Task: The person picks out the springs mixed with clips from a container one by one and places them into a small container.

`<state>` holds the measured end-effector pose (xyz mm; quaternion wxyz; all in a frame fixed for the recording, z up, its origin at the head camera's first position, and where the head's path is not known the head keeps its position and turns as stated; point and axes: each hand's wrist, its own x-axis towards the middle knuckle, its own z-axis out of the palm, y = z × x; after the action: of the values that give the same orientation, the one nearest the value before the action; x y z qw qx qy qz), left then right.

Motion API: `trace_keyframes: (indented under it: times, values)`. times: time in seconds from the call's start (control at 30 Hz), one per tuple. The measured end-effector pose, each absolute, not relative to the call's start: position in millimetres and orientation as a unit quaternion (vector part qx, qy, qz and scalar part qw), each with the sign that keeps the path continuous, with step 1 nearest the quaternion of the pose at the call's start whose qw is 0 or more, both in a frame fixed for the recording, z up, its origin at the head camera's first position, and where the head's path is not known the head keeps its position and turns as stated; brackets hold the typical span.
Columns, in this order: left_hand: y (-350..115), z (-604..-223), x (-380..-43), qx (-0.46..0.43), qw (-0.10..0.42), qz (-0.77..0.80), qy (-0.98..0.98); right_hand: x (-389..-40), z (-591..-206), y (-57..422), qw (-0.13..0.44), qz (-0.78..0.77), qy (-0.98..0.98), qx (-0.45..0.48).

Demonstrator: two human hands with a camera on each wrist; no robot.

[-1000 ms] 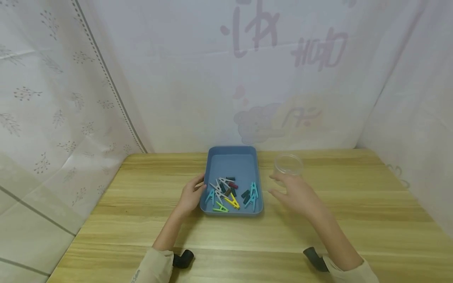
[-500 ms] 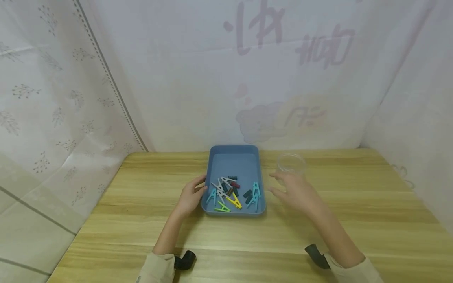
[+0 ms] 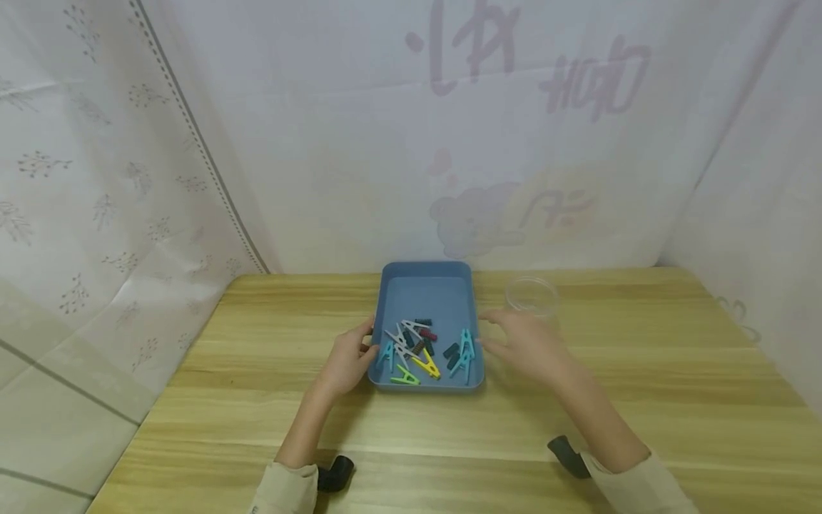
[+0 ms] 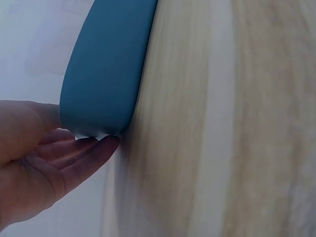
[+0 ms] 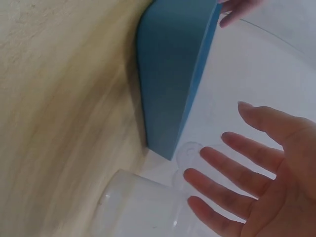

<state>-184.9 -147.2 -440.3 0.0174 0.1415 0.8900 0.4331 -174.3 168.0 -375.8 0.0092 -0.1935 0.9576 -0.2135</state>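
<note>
The left hand (image 3: 344, 360) rests with fingers nearly straight against the left wall of the blue rectangular tray (image 3: 429, 294), located immediately right of that hand; the tray is probably light, stiff and smooth, best gripped at opposite side walls. Between the hands, inside the tray, plastic clothespins (image 3: 432, 370) and ribbed cylinders (image 3: 452, 350) lie loose and may slide. The right hand (image 3: 529, 346), fingers spread, appears just clear of the right wall; a transparent container (image 5: 140, 207) beyond it could obstruct access.

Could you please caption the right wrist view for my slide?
Outstretched right hand near a blue tray and clear container.
</note>
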Motion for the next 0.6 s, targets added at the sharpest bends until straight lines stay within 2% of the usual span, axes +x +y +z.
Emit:
trace_keyframes:
  times: [0.6]
  values:
    - [-143, -437, -184, 0.122, 0.022, 0.429, 0.895, -207, -406, 169, 0.078, -0.326, 0.915, -0.225]
